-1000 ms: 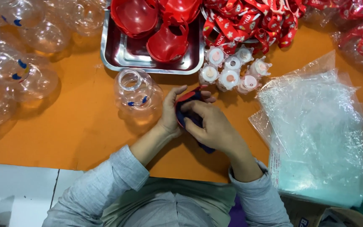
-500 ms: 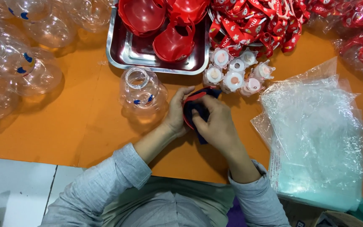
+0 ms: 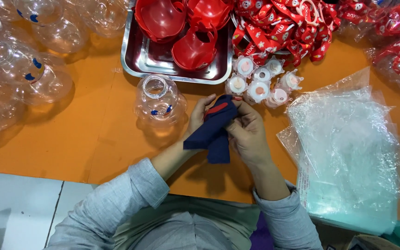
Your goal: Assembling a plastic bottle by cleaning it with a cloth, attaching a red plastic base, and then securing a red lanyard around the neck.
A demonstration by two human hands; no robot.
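Observation:
Both hands meet over the orange table, wrapped around a dark blue cloth with a red plastic piece inside it. My left hand cups the cloth from the left. From the right, my right hand grips the cloth, its fingers pressed into the fabric. A clear plastic bottle with small blue marks stands upright just left of my left hand, apart from it.
A steel tray with red plastic cups sits at the back. Small clear caps cluster beside it, red lanyards behind them. Several clear bottles lie at left. A stack of clear plastic bags lies at right.
Both hands have kept working the blue cloth around the red piece, shifting slightly; the cloth now hangs lower and more spread out. The bottle has stayed put.

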